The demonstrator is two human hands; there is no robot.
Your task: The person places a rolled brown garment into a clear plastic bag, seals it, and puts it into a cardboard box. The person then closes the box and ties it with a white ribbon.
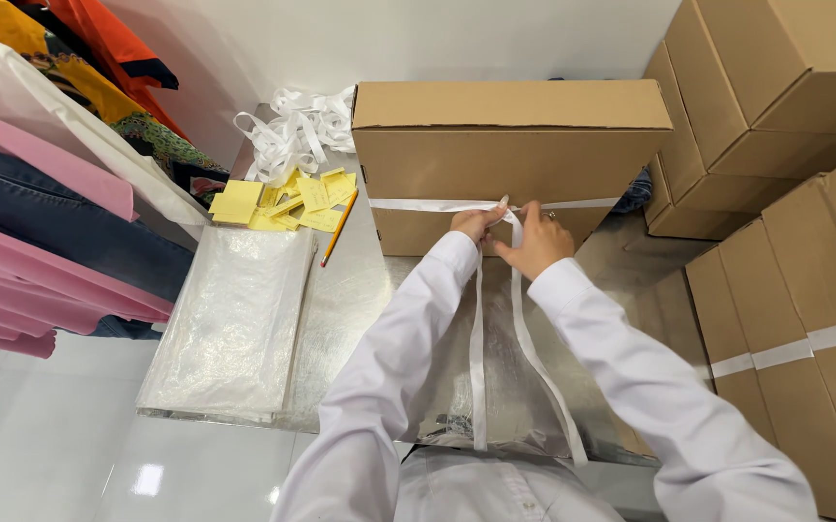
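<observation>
My left hand [477, 223] and my right hand [537, 237] meet at the near face of the flat brown cardboard box [510, 159], which stands on the shiny metal surface [350, 300] in front of me. Both hands are closed in a pinch on the white flat ribbon [477, 338] where it crosses the box's front; two tails of it hang down towards my chest. The ribbon looks light, limp and rather slick, so I judge it best held close to the crossing, between fingertips. The box seems stiff, probably not heavy. To my left lie a stack of clear plastic bags [234, 324], yellow paper slips [283, 201], an orange pencil [339, 228] and a heap of loose white ribbon [294, 128]
</observation>
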